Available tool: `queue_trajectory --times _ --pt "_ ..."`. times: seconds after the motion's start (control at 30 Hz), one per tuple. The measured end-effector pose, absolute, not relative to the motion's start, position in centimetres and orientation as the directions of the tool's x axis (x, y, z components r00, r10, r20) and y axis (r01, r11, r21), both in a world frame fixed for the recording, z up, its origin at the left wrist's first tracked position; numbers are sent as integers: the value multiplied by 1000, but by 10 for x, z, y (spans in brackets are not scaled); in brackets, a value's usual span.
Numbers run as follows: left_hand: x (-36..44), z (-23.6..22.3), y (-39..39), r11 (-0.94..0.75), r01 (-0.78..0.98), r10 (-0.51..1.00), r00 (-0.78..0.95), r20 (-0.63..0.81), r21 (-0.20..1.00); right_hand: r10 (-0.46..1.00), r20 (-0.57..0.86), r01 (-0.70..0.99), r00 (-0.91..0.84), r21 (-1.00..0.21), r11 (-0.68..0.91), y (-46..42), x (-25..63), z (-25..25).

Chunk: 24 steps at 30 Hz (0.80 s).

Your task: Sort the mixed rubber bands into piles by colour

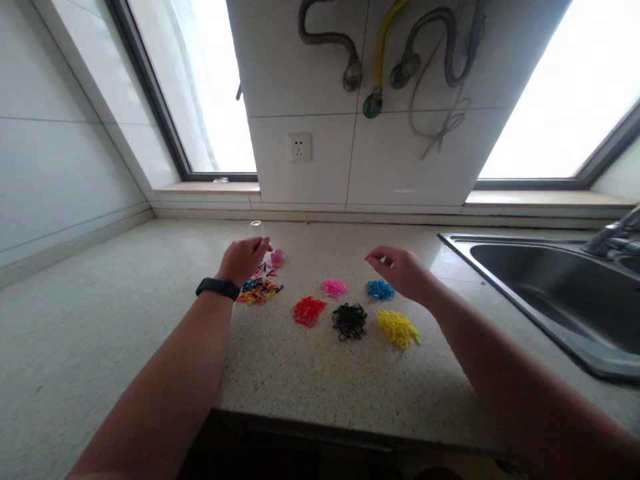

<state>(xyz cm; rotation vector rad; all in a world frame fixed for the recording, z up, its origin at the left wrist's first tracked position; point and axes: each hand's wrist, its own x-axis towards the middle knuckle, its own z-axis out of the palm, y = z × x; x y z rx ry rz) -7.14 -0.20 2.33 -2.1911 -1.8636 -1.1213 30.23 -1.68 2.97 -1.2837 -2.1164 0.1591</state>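
Note:
My left hand (243, 258), with a dark wristband (218, 288), is over the mixed-colour pile of small rubber bands (259, 291). Its fingers are pinched together, and whatever they may hold is too small to see. A pink object (277, 256) is beside its fingertips, and a clear cup-like container (256, 228) stands just behind. Above and right of the blue rubber bands (381, 289) is my right hand (400, 272), fingers curled closed, contents not visible. Separate piles of pink (334, 287), red (309, 311), black (349, 322) and yellow rubber bands (399, 328) lie between my forearms.
The speckled countertop (310, 380) ends at a front edge near me. A steel sink (555, 287) with a faucet (613, 233) is on the right. Behind are a tiled wall with a socket (301, 147), hanging hoses (380, 53) and two windows.

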Motion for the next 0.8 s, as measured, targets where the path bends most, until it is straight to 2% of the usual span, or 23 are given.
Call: queue_trajectory --times 0.1,0.27,0.4,0.53,0.8 --pt "-72 20 1 -265 873 838 -2 546 410 775 441 706 -452 -354 613 -23 266 47" --pt "-72 19 0 -257 885 839 6 545 387 682 264 629 -682 -264 732 -21 197 56" --pt "-71 20 0 -252 904 843 30 537 344 604 159 600 -781 -80 796 -9 151 42" --pt "-70 19 1 -259 909 839 44 542 327 619 52 621 -784 27 784 -2 125 25" --pt "-69 17 3 -252 918 843 53 535 307 674 47 675 -738 32 737 0 112 19"
